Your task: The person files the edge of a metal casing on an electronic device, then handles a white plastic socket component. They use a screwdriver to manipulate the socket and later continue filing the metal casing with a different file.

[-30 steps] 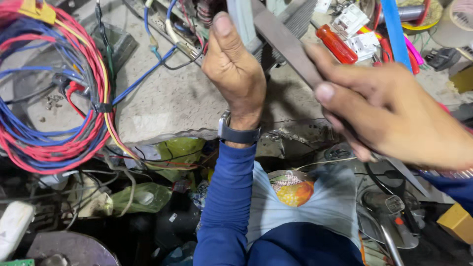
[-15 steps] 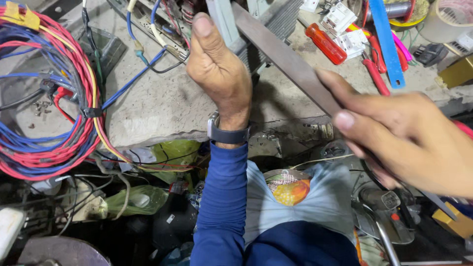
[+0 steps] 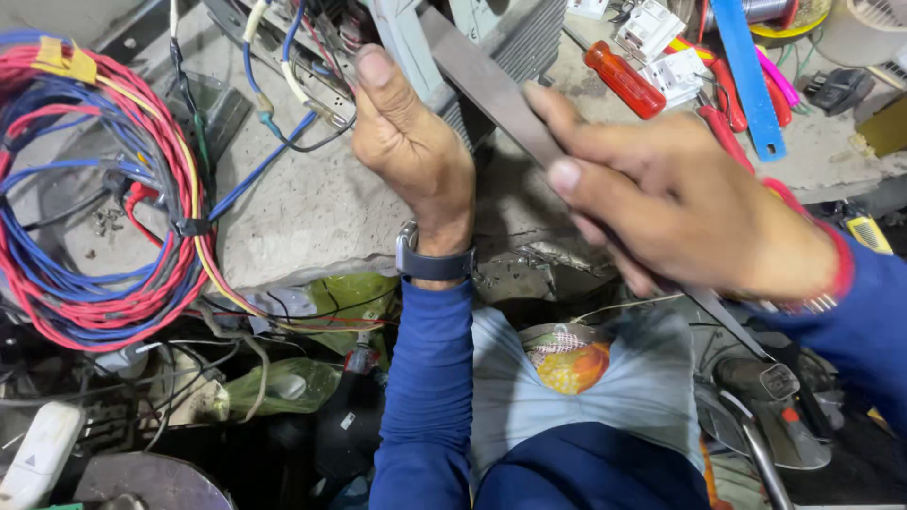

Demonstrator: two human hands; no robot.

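Head view: your right hand [image 3: 690, 217] is clamped around a long flat metal file [image 3: 491, 90], fingers wrapped over the blade with the index finger laid along its top face. The file runs on a diagonal from about 11 o'clock, near the top edge of the frame, down to 4 o'clock, where its thin tang [image 3: 732, 321] pokes out below your palm. Your left hand [image 3: 411, 146] is closed in a loose fist just beside the file's upper end, thumb up; what it grips is hidden behind the fingers, so you cannot tell from here.

At 9 o'clock a thick coil of red, blue and yellow wires [image 3: 104, 189] fills the left of the concrete bench [image 3: 312, 208], and loose leads [image 3: 283, 85] trail right up to your left knuckles — little free room on that side. At 1 o'clock lie a red-handled screwdriver [image 3: 624, 80], white switch blocks [image 3: 661, 52] and a blue flat bar [image 3: 751, 80], all near the file's far side but apart from it. The bench's front edge [image 3: 529, 260] is chipped and ragged, directly under your wrists. Below it, at 5 o'clock, a grinder-like power tool [image 3: 765, 397] sits close under the tang.
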